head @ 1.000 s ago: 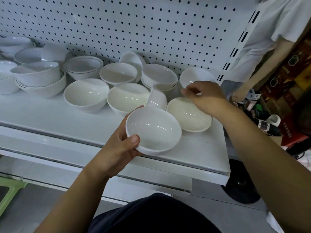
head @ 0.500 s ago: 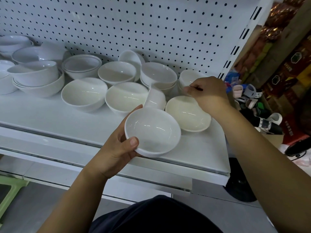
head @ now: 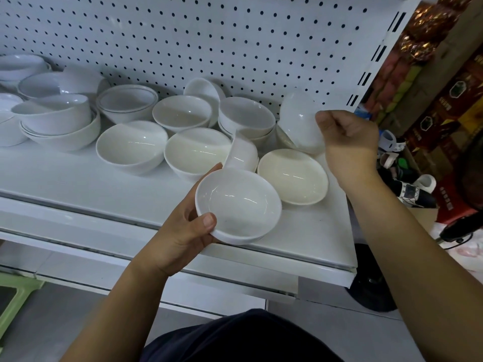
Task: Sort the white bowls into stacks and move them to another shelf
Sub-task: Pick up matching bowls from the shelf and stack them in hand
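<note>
My left hand (head: 180,231) grips a white bowl (head: 237,205) by its rim, holding it upright over the front edge of the white shelf (head: 109,189). My right hand (head: 347,142) is shut on a second white bowl (head: 300,124), lifted off the back right of the shelf and tilted on its side. A shallow cream bowl (head: 292,176) lies on the shelf below it. Several more white bowls stand loose and in short stacks along the shelf, among them a cream bowl (head: 196,152), a white one (head: 130,146) and a stack at the left (head: 57,121).
A white pegboard wall (head: 209,43) backs the shelf. A lower shelf edge (head: 130,286) runs beneath. To the right stand boxes and small goods (head: 407,178). A green stool (head: 13,299) is at the bottom left.
My right hand has closed on the back right bowl and lifted it, tipping it sideways. The left hand still holds its bowl in the same place. The person at the right is gone from view.
</note>
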Demonstrator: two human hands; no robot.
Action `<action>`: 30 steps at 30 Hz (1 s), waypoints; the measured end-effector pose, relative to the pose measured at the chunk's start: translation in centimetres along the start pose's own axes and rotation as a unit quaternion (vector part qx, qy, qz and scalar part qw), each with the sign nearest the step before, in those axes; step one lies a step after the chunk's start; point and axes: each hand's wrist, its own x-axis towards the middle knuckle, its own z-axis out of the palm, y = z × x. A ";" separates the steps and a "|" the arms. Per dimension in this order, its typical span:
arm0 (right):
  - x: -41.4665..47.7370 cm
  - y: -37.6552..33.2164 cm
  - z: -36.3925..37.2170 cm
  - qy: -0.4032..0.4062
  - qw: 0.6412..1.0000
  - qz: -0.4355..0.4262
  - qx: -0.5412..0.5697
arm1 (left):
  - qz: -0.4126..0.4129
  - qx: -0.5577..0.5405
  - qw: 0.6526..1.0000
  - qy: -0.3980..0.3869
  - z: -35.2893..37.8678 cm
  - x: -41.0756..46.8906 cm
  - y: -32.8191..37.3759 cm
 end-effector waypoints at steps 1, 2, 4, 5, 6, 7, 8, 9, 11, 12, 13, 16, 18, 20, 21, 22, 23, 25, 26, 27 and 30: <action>-0.5 -0.5 -0.2 -0.004 1.000 -0.007 0.011 | -0.001 0.000 1.000 0.000 0.0 0.0 0.0; -1.1 -1.1 -0.3 -0.012 1.000 -0.021 0.013 | -0.002 0.000 1.000 0.001 0.0 0.0 0.0; -2.4 -2.5 -0.5 -0.029 0.998 -0.049 0.013 | 0.000 0.002 1.000 0.003 -0.1 0.0 -0.1; -3.0 -3.1 -0.6 -0.039 0.997 -0.063 0.014 | 0.001 0.002 1.000 0.004 -0.1 0.0 -0.2; -3.7 -3.6 -0.6 -0.050 0.996 -0.076 0.017 | 0.001 0.001 1.000 0.005 -0.1 0.0 -0.2; -4.4 -4.1 -0.7 -0.062 0.994 -0.085 0.021 | 0.000 0.000 1.000 0.004 -0.1 0.0 -0.2; -5.1 -4.5 -0.7 -0.075 0.992 -0.094 0.026 | 0.000 0.000 1.000 0.002 -0.1 0.0 -0.3; -5.8 -4.8 -0.7 -0.087 0.990 -0.105 0.032 | 0.000 0.003 1.000 0.001 -0.1 -0.1 -0.3; -7.3 -5.2 -0.6 -0.109 0.983 -0.144 0.039 | 0.001 0.006 1.000 0.001 0.0 -0.2 -0.3; -8.0 -5.2 -0.5 -0.120 0.978 -0.168 0.040 | 0.001 0.007 1.000 0.000 0.0 -0.2 -0.3; -8.6 -5.2 -0.4 -0.127 0.973 -0.191 0.040 | 0.003 0.008 1.000 -0.002 0.0 -0.3 -0.3; -10.0 -4.9 0.0 -0.148 0.955 -0.256 0.025 | 0.006 0.024 1.000 -0.002 0.0 -0.3 -0.4; -10.6 -4.6 0.4 -0.163 0.941 -0.298 0.002 | 0.002 0.035 0.999 -0.009 -0.2 -0.2 -0.6; -10.9 -4.3 0.6 -0.179 0.930 -0.322 -0.012 | 0.003 0.037 0.999 -0.010 -0.4 -0.2 -0.7; -11.0 -4.3 0.7 -0.188 0.926 -0.328 -0.014 | 0.005 0.036 0.999 -0.006 -0.4 -0.2 -0.8; -11.1 -4.2 0.7 -0.198 0.922 -0.333 -0.011 | 0.007 0.032 0.999 -0.002 -0.4 -0.2 -0.8; -11.1 -4.1 0.7 -0.209 0.918 -0.337 -0.007 | 0.008 0.024 1.000 0.002 -0.4 -0.3 -0.8; -11.1 -4.0 0.7 -0.228 0.911 -0.344 -0.008 | 0.005 0.002 1.000 0.007 -0.3 -0.4 -0.8; -11.1 -4.0 0.7 -0.235 0.907 -0.348 -0.011 | 0.004 -0.007 1.000 0.006 -0.3 -0.4 -0.8; -11.1 -3.9 0.8 -0.241 0.904 -0.352 -0.013 | 0.002 -0.012 1.000 0.004 -0.2 -0.5 -0.8; -11.0 -3.9 0.7 -0.260 0.901 -0.347 -0.008 | 0.003 -0.017 1.000 0.002 -0.1 -0.6 -0.8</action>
